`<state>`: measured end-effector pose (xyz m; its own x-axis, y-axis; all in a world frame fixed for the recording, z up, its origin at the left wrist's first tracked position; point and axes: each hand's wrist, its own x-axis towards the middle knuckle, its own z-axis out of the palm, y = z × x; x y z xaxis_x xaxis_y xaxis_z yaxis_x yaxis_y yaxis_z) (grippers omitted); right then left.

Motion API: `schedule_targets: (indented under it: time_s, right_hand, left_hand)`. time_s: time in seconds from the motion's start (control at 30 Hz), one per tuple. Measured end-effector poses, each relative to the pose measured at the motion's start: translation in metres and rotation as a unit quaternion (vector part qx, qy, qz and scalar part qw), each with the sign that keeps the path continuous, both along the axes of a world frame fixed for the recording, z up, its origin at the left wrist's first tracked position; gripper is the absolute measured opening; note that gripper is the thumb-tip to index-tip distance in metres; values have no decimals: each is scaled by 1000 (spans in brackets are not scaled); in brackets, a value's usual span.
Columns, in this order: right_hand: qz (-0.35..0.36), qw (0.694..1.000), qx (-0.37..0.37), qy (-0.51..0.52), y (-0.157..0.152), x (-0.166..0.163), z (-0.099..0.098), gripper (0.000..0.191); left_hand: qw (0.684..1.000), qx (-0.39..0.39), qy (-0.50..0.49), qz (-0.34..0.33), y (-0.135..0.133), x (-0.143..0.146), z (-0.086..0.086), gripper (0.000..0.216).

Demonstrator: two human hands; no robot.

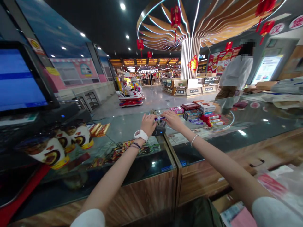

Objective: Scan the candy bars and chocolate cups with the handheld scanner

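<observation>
Both hands meet over the glass counter, holding a small purple-wrapped packet (159, 118) by its two ends. My left hand (148, 123), with a white watch (141, 135) at its wrist, closes on the packet's left end. Fingers of my right hand (174, 120) pinch its right end. Just under the packet is a black device (159, 130) with a blue light, partly covered by my left hand. To the right of my hands lie stacked snack boxes (192, 114), red packets (213, 120) and purple packets (197, 121).
A monitor (22, 78) stands at the left, with snack bags (82, 137) and gold-wrapped packs (99, 129) near it. Several wrapped sweets (123, 150) show through the glass. Beyond the counter a person (235, 71) stands at the right; a ride-on toy (130, 97) is farther back.
</observation>
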<state>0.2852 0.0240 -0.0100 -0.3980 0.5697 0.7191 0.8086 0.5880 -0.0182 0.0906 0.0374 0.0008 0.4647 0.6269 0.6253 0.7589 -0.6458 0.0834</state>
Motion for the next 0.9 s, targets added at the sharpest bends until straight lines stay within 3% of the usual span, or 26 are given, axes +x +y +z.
schedule_targets:
  time_s: [0.2,0.37,0.53,0.9]
  right_hand:
    - [54,998,-1,14,23,-54,6,22]
    - [70,997,-13,8,30,-78,-5,24]
    - [53,998,-2,15,23,-70,-18,26]
    - [59,997,0,49,22,-62,-25,25]
  left_hand:
    - [998,6,-41,37,6,-53,-1,17]
    - [998,-6,-46,49,10,-78,-6,14]
    - [998,-21,-44,31,11,-79,-10,11]
    - [999,-27,-45,15,3,-71,-16,8]
